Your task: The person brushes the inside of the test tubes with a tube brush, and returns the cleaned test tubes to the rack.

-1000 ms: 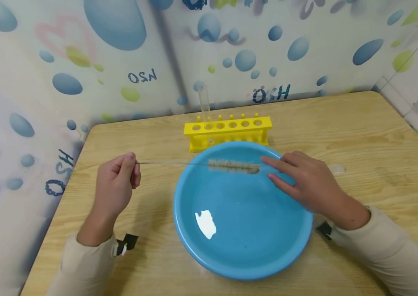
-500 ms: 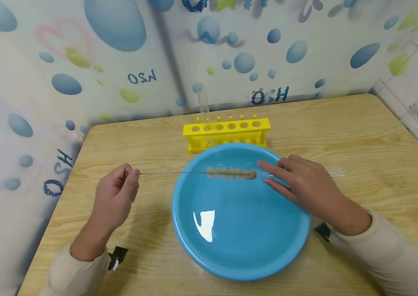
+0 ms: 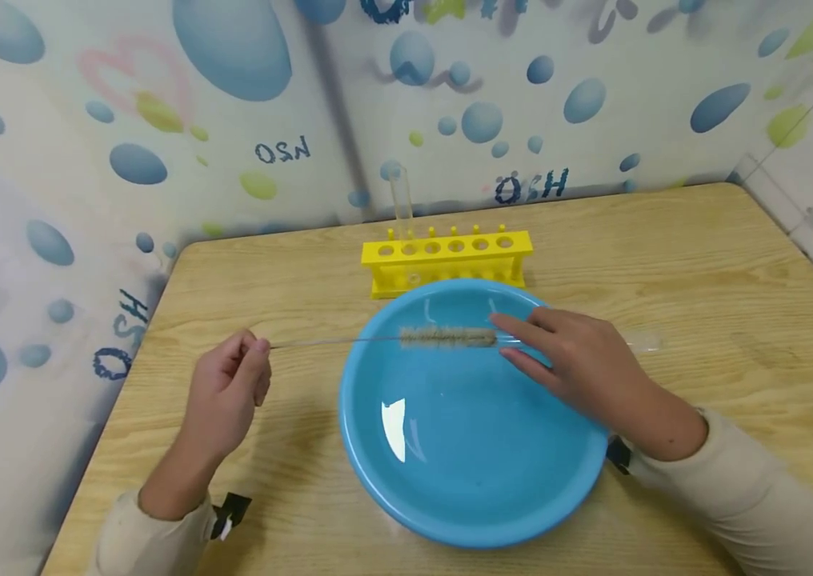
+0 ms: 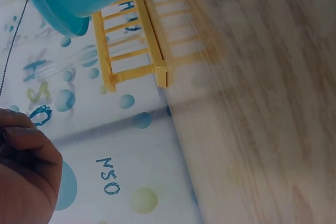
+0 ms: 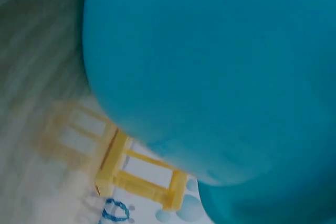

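In the head view my left hand (image 3: pixel 230 396) pinches the thin wire handle of a test tube brush (image 3: pixel 442 338). Its bristly head lies level above the blue basin (image 3: pixel 359 472), with the tip at the mouth of a clear test tube (image 3: pixel 642 344). My right hand (image 3: pixel 586 368) holds that tube around its middle, over the basin's right rim, and the closed end sticks out to the right. The left wrist view shows my curled left fingers (image 4: pixel 29 148) and the wire beyond them. No hand shows in the right wrist view; the basin fills most of it.
Behind the basin stands a yellow test tube rack (image 3: pixel 446 252), close to its far rim. One clear test tube (image 3: pixel 402 204) is upright in it, near the left end. A patterned wall (image 3: pixel 349 104) rises at the back of the wooden table (image 3: pixel 723 280).
My left hand and the brush's wire end are lower than a second ago, so the brush lies more in line with the tube. Both hands keep their hold, and the bristles remain outside the tube.
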The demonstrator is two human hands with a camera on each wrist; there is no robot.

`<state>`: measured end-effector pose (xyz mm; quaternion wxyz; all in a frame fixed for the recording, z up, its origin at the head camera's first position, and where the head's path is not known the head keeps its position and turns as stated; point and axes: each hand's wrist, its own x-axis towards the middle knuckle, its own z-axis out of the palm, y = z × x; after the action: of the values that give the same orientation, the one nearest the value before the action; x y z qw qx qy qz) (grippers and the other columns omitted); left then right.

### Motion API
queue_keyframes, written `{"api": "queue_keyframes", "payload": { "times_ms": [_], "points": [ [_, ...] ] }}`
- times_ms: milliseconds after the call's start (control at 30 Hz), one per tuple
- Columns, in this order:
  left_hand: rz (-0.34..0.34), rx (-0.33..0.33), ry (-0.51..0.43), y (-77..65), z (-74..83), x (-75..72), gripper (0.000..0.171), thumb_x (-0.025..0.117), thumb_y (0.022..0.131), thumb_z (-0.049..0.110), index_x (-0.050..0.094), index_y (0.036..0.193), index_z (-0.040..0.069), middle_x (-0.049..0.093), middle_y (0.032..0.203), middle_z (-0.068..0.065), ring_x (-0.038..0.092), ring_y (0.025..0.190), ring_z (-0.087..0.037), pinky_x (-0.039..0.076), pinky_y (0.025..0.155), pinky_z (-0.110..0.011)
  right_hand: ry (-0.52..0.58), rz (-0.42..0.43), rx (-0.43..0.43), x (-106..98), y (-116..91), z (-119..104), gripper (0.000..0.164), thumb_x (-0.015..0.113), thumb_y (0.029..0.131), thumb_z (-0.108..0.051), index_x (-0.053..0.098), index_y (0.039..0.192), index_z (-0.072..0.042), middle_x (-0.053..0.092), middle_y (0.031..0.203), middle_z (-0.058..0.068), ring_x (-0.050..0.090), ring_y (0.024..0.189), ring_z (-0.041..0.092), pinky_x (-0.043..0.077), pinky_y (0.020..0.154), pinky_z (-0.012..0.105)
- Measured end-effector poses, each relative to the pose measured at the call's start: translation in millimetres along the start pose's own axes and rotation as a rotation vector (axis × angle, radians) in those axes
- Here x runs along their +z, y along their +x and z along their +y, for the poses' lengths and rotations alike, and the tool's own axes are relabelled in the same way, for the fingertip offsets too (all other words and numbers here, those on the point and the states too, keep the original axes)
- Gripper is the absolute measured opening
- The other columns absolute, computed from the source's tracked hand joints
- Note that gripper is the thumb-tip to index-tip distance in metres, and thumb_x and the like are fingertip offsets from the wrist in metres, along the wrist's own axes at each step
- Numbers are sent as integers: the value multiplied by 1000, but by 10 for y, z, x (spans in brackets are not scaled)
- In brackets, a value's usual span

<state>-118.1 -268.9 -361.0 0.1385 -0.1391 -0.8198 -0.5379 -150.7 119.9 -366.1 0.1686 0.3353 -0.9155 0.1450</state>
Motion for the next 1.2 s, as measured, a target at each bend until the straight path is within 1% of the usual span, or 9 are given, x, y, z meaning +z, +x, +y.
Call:
{"api": "queue_keyframes", "payload": {
  "times_ms": [100,267,400,500,667,933,1200],
  "points": [
    [-10,-19,16,-21,-1,14,34,42,105,2,44,71,0,40,53,0,37,44,-12,32,42,-29,-5,5,-11,42,3,-29,50,82,83,-26,68,129,-15,68,89,7,61,66,16,51,55,26],
    [-66,-54,51,-50,4,35,30,44,105,4,45,75,1,40,54,0,38,44,-12,34,43,-30,-18,18,-13,86,-3,-43,50,82,82,-27,68,128,-14,67,89,6,60,64,15,49,54,26],
    [-91,-46,43,-56,4,47,31,41,106,3,44,75,1,40,54,-1,37,44,-13,32,42,-29,-27,5,-5,96,-3,-38,49,81,84,-29,68,129,-14,67,89,6,58,62,14,45,52,23],
    [-103,-43,30,-59,-1,63,32,39,107,4,43,75,1,40,54,-2,36,44,-13,32,41,-29,-27,-9,-3,91,3,-29,49,80,85,-30,67,130,-15,68,89,5,57,61,13,43,52,22],
    [-125,-64,32,-70,1,103,33,39,107,5,42,74,2,40,54,-1,36,44,-14,32,41,-30,-16,-30,-21,83,0,-18,49,80,85,-31,67,130,-16,68,87,4,55,60,12,41,52,21],
    [-144,-117,81,-63,60,194,33,41,107,6,43,74,5,41,54,-1,38,45,-14,34,41,-30,-3,-5,-26,85,-6,-13,48,80,84,-31,69,128,-16,69,88,4,58,61,12,43,51,21],
    [-161,-104,63,-57,76,302,33,42,106,6,43,73,6,40,55,0,39,46,-13,34,41,-29,-5,-15,-15,78,-9,-22,43,80,84,-33,71,122,-16,69,88,3,59,60,12,42,51,20]
  ]
}}
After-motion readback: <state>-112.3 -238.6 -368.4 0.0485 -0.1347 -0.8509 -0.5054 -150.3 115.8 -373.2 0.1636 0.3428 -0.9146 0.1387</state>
